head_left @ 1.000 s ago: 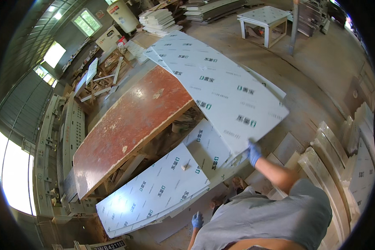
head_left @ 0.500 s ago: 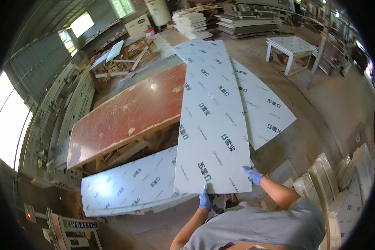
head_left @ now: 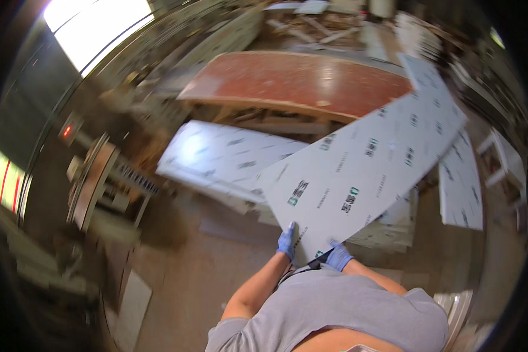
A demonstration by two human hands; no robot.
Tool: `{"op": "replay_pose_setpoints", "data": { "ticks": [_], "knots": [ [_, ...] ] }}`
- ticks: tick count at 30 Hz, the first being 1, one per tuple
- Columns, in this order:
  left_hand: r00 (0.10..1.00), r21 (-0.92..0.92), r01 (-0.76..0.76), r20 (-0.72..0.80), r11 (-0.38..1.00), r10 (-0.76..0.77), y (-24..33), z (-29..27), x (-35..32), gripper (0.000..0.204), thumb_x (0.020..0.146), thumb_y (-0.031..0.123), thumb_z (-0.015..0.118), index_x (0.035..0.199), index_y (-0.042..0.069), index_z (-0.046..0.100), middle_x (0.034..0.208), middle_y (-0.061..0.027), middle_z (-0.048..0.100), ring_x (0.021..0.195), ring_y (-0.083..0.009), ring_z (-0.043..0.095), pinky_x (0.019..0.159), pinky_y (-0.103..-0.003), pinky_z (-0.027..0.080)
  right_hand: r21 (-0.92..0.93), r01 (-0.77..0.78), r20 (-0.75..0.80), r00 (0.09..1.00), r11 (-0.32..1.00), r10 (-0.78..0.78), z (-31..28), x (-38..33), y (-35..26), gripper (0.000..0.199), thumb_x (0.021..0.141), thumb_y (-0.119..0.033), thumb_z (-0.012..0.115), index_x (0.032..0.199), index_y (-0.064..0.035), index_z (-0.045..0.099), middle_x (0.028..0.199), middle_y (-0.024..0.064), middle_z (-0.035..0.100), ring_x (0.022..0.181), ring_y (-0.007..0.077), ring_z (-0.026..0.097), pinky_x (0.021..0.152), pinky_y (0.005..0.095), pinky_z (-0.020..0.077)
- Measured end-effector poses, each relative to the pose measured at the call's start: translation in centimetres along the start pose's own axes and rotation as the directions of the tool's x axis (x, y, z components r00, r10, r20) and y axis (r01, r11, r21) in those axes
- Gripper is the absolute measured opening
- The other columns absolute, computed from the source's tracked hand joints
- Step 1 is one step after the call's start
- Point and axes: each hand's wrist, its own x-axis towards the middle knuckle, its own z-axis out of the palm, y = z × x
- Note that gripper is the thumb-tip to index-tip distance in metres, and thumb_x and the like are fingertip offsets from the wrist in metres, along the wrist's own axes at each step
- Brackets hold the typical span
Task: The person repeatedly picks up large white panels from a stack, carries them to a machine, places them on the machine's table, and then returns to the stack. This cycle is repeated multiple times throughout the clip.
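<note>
Panel (head_left: 346,170) has swung since half a second ago: its short end faced the body, now that end faces left and the length slants to the upper right. Whole view has turned too, so some of the shift is the head. Hands sit closer together than before.

Left hand (head_left: 286,243): clamped on the short end by the near corner, thumb side up on the printed face. Right hand (head_left: 338,257): clamped on the near long edge, other side of the same corner, lower fingers hidden. Corner is right in front of the grey shirt (head_left: 346,305).

Panel is white with dark and green print, face up. It passes in front of the right end of the red table (head_left: 293,82); can't tell if they touch. Its left end overlaps the view of a stack (head_left: 217,155) of similar sheets, in front of the table. Pale boards (head_left: 384,234) show below its near long edge. Another sheet (head_left: 460,185) sticks out on the right, beside a white stand (head_left: 504,155).

Table top is worn, pale along the edge. Scrap wood (head_left: 314,29) lies behind it. Machine (head_left: 111,188) with a slanted top stands at left, loose board (head_left: 132,311) on the floor below it. Background is motion-blurred.
</note>
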Motion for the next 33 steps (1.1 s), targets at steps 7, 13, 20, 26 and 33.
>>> {"op": "replay_pose_setpoints", "data": {
  "ticks": [7, 13, 20, 26, 33],
  "knots": [
    [0.945, 0.140, -0.123, -0.285, 0.983, 0.159, 11.5, -16.4, -1.5, 0.054, 0.075, 0.051, 0.067, 0.106, 0.007, 0.062, 0.092, -0.0068, 0.063, 0.078, -0.0191, 0.059, 0.070, -0.037, 0.049, -0.140, 0.450, 0.164, 0.889, 0.882, -0.427, 0.6, 5.7, -14.5, 0.063, 0.088, -0.056, 0.035, 0.132, -0.0111, 0.043, 0.131, 0.0105, 0.048, 0.119, 0.0321, 0.044, 0.103, 0.0484, 0.0318],
    [0.870, 0.339, -0.060, -0.443, 0.939, 0.216, 19.4, -28.3, -1.3, 0.055, 0.075, 0.052, 0.067, 0.103, 0.005, 0.064, 0.090, -0.0086, 0.064, 0.076, -0.0196, 0.060, 0.069, -0.037, 0.049, 0.072, 0.307, 0.181, 0.932, 0.949, -0.315, 3.3, 10.9, -8.4, 0.069, 0.090, -0.060, 0.024, 0.138, -0.0112, 0.034, 0.140, 0.0114, 0.037, 0.127, 0.0345, 0.034, 0.106, 0.0502, 0.0247],
    [0.798, 0.565, -0.018, -0.489, 0.825, 0.353, 34.6, -36.2, 0.9, 0.063, 0.075, 0.057, 0.063, 0.104, 0.000, 0.064, 0.093, -0.0122, 0.064, 0.079, -0.0220, 0.060, 0.072, -0.037, 0.048, 0.108, 0.155, 0.262, 0.948, 0.982, -0.179, 17.4, 17.9, 0.1, 0.070, 0.090, -0.061, 0.022, 0.142, -0.0142, 0.029, 0.143, 0.0103, 0.034, 0.130, 0.0334, 0.031, 0.107, 0.0502, 0.0228],
    [0.735, 0.589, 0.007, -0.551, 0.808, 0.395, 44.4, -40.6, -4.7, 0.065, 0.074, 0.062, 0.059, 0.099, 0.002, 0.065, 0.090, -0.0162, 0.066, 0.082, -0.0273, 0.062, 0.077, -0.038, 0.047, -0.108, 0.063, 0.245, 0.969, 0.992, -0.035, 24.1, 21.7, 4.5, 0.073, 0.088, -0.064, 0.018, 0.142, -0.0160, 0.027, 0.145, 0.0083, 0.032, 0.132, 0.0316, 0.028, 0.108, 0.0501, 0.0199],
    [0.647, 0.557, 0.056, -0.653, 0.829, 0.395, 53.5, -52.0, -5.3, 0.063, 0.078, 0.061, 0.057, 0.097, 0.001, 0.066, 0.081, -0.0125, 0.065, 0.072, -0.0211, 0.062, 0.068, -0.035, 0.049, -0.521, 0.066, 0.338, 0.932, 0.851, 0.135, 38.1, 30.6, 12.4, 0.075, 0.087, -0.067, 0.017, 0.142, -0.0175, 0.028, 0.145, 0.0071, 0.031, 0.133, 0.0310, 0.027, 0.108, 0.0510, 0.0186]
  ]
}}
